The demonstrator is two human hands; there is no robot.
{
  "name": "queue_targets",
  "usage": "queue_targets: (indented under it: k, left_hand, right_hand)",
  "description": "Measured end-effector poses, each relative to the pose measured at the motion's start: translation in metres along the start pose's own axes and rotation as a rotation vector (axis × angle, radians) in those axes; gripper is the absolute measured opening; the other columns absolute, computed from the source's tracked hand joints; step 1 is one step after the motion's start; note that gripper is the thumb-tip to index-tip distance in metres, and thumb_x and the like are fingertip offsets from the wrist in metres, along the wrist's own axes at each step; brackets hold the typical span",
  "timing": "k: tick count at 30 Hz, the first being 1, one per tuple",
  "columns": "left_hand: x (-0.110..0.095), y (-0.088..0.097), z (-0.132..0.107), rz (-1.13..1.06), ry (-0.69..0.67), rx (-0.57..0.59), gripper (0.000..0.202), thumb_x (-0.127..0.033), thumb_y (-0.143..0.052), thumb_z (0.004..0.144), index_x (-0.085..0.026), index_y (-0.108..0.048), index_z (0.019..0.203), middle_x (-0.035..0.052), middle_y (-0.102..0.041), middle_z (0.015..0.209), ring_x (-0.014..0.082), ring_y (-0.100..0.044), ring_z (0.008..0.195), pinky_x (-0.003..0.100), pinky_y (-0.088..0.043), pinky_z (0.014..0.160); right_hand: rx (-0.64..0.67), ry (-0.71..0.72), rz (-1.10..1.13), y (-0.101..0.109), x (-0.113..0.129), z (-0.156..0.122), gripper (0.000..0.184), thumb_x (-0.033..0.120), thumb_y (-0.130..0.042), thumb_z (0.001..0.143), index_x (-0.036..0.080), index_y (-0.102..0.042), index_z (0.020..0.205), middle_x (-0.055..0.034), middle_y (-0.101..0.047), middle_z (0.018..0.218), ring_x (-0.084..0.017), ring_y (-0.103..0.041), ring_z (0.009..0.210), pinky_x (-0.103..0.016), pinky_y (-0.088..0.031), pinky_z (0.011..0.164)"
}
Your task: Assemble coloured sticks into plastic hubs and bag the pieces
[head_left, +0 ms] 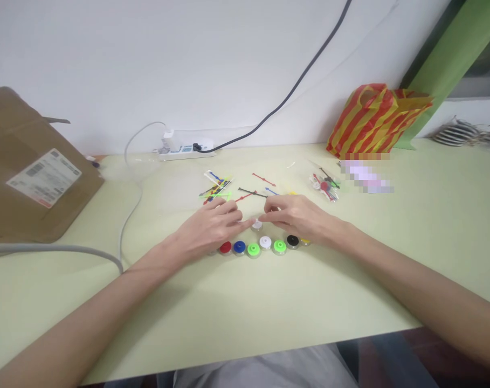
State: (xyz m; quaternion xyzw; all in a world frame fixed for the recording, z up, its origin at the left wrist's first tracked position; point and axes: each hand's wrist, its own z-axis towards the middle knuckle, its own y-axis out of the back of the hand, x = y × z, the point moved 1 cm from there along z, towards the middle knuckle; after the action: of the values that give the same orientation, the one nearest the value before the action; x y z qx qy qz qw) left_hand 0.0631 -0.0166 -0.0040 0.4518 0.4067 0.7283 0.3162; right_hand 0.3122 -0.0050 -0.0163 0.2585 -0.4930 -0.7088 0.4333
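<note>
My left hand (pixel 217 223) and my right hand (pixel 295 215) meet over the table, fingertips on a small white disc (pixel 256 225) with a clear base. Both hands have their other fingers curled. Just in front lies a row of similar discs: a red disc (pixel 226 247), a blue disc (pixel 239 247), a green disc (pixel 253 250), a second white disc (pixel 265 242), another green disc (pixel 280 247) and a black disc (pixel 292 241). My right hand partly hides a yellow disc (pixel 305 242). Behind the hands lie a black arrow (pixel 253 192) and a red arrow (pixel 263 179).
A pile of coloured arrows (pixel 218 186) lies behind my left hand; a clear bag of parts (pixel 325 186) lies back right. A cardboard box (pixel 34 172) stands left, a striped bag (pixel 374 121) back right. Cables run from a power strip (pixel 188 150) by the wall.
</note>
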Motion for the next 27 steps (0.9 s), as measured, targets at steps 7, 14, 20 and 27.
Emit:
queue_targets:
  k: [7, 14, 20, 27]
  left_hand:
    - [0.0006, -0.0006, -0.0004, 0.079, -0.045, -0.024, 0.035, -0.003, -0.046, 0.099, -0.020, -0.058, 0.128, 0.0040, -0.069, 0.090, 0.0194, -0.058, 0.092, 0.034, -0.041, 0.081]
    - [0.0002, 0.0013, 0.0008, 0.039, -0.026, -0.045, 0.037, -0.002, -0.049, 0.097, -0.019, -0.060, 0.129, 0.0046, -0.069, 0.090, 0.0201, -0.058, 0.093, 0.033, -0.040, 0.081]
    - [-0.0006, -0.0027, -0.0001, 0.012, -0.017, -0.007, 0.038, -0.003, -0.049, 0.097, -0.021, -0.060, 0.129, 0.0047, -0.070, 0.093, 0.0205, -0.057, 0.095, 0.033, -0.038, 0.080]
    - [-0.0039, 0.0033, 0.0030, -0.032, 0.039, 0.063, 0.039, -0.003, -0.048, 0.096, -0.022, -0.063, 0.126, 0.0054, -0.069, 0.097, 0.0211, -0.055, 0.097, 0.034, -0.039, 0.082]
  right_hand:
    - [-0.016, 0.028, -0.007, -0.0007, -0.0010, -0.0007, 0.035, 0.015, -0.043, 0.103, 0.020, -0.077, 0.107, -0.0072, -0.064, 0.090, -0.015, -0.054, 0.072, -0.028, -0.035, 0.062]
    - [-0.058, 0.042, 0.003, -0.0021, -0.0037, -0.0026, 0.033, 0.014, -0.044, 0.102, 0.020, -0.076, 0.102, -0.0081, -0.066, 0.092, -0.016, -0.057, 0.076, -0.028, -0.038, 0.065]
    - [-0.020, 0.035, 0.015, -0.0023, -0.0044, -0.0026, 0.032, 0.016, -0.045, 0.102, 0.020, -0.076, 0.105, -0.0074, -0.065, 0.090, -0.015, -0.056, 0.074, -0.028, -0.037, 0.064]
    - [0.037, 0.017, 0.018, 0.0000, 0.0001, 0.0003, 0.032, 0.015, -0.044, 0.102, 0.019, -0.076, 0.103, -0.0083, -0.064, 0.091, -0.016, -0.056, 0.075, -0.029, -0.036, 0.065]
